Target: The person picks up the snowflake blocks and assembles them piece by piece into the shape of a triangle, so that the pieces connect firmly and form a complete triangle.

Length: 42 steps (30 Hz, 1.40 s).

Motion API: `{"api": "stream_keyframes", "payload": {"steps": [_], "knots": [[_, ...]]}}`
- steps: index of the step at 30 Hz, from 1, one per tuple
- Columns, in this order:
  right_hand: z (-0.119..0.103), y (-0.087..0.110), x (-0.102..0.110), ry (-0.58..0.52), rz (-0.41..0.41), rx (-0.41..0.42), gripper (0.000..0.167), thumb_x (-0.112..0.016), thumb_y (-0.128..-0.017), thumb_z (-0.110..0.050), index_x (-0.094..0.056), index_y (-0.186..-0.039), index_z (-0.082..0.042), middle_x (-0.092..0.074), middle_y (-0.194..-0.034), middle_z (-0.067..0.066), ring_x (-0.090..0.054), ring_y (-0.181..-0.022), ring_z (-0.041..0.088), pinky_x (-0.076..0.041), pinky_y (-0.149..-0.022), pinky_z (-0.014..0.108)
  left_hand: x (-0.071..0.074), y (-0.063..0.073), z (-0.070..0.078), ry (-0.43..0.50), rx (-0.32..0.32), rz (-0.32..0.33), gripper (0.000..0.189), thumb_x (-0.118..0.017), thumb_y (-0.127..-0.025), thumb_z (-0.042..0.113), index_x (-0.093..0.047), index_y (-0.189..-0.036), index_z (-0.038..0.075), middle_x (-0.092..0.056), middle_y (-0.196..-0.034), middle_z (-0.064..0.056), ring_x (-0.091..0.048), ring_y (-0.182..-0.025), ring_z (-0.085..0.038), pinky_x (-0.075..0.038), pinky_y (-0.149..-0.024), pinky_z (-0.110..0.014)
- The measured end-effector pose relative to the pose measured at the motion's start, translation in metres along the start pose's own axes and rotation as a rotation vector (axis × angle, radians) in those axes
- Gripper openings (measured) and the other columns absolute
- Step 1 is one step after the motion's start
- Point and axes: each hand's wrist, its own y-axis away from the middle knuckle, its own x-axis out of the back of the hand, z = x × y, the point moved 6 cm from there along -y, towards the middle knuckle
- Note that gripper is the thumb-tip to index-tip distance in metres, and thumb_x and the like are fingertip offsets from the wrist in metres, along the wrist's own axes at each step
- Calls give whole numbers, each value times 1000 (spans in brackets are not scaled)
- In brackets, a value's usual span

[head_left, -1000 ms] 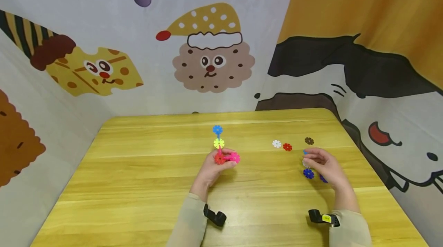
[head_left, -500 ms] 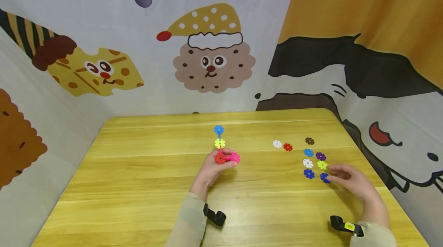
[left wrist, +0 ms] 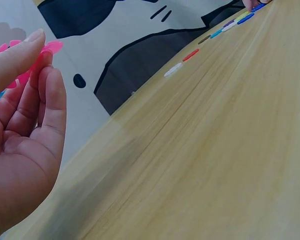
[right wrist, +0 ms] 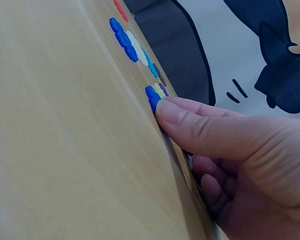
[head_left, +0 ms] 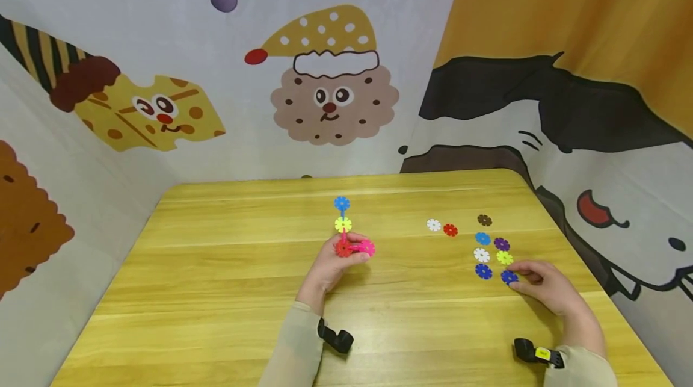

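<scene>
My left hand (head_left: 337, 259) holds a joined set of notched plastic snowflake discs above the table. In it a blue disc (head_left: 341, 203) is at the top, a yellow disc (head_left: 343, 224) below, then a red disc (head_left: 343, 248) and a pink disc (head_left: 367, 247) by the thumb. Thumb and fingers pinch the set near the pink part, as the left wrist view also shows. At the right, my right hand (head_left: 547, 286) has thumb and forefinger at the edges of a dark blue disc (head_left: 509, 277) lying on the table. The thumb (right wrist: 172, 112) covers part of that disc.
Near it lie another dark blue disc (head_left: 483, 271), a white disc (head_left: 481, 255), a yellow disc (head_left: 505, 257), a purple disc (head_left: 502, 244), a light blue disc (head_left: 483, 238) and a brown disc (head_left: 484, 219). Farther left are white and red discs (head_left: 450, 230). A printed curtain borders the wooden table (head_left: 216, 291).
My right hand has moved right and nearer from over the loose discs, uncovering them, and its thumb and forefinger have come to the dark blue disc. The left hand stays put with its set.
</scene>
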Motion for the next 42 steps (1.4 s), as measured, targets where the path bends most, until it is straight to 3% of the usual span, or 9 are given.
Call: {"api": "stream_keyframes", "payload": {"steps": [6,13,18,23,31,35,42], "knots": [[1,-1,-2,-15,3,-11,29,-77,-88,-16,-67,-110,1,-59,-104,12,-50,-87,18,-44,-70,27,0,1,-1,5,-1,-8,32,-74,-83,-6,-61,-112,0,-68,-105,-7,-64,-99,-19,-53,-87,-28],[2,0,1,1,71,-99,27,-74,-90,-10,-63,-112,0,-62,-93,8,-54,-80,16,-45,-67,26,1,0,-4,29,3,10,31,-74,-83,-5,-62,-110,2,-67,-108,-8,-64,-100,-19,-53,-89,-29],[-14,-2,-1,-40,159,-47,25,-71,-92,-8,-63,-114,-1,-66,-92,9,-58,-78,8,-48,-64,22,3,0,-5,34,9,30,32,-74,-82,-6,-62,-110,4,-66,-109,-8,-64,-100,-19,-53,-88,-29],[-47,-16,-14,-197,174,54,21,-70,-91,-2,-63,-111,0,-63,-90,8,-57,-74,4,-51,-60,23,2,0,-4,39,13,34,32,-73,-82,-5,-63,-110,6,-66,-108,-9,-64,-100,-20,-53,-88,-29],[-114,-47,-50,-407,148,156,16,-72,-88,1,-67,-103,0,-65,-87,11,-63,-74,12,-54,-65,24,0,1,-6,71,5,25,31,-71,-82,-9,-64,-109,5,-68,-106,-7,-64,-97,-18,-54,-86,-28],[-145,-59,-70,-443,121,181,15,-74,-87,0,-69,-100,-4,-67,-86,6,-63,-75,12,-55,-67,25,-1,1,-6,89,-1,20,31,-70,-82,-11,-64,-108,5,-68,-105,-6,-65,-97,-17,-54,-85,-27],[-193,-68,-94,-498,78,298,10,-75,-86,-2,-72,-95,-6,-69,-88,5,-63,-76,14,-54,-67,25,-1,1,-6,102,7,31,30,-70,-82,-11,-64,-106,6,-68,-105,-6,-65,-95,-17,-55,-83,-26]]}}
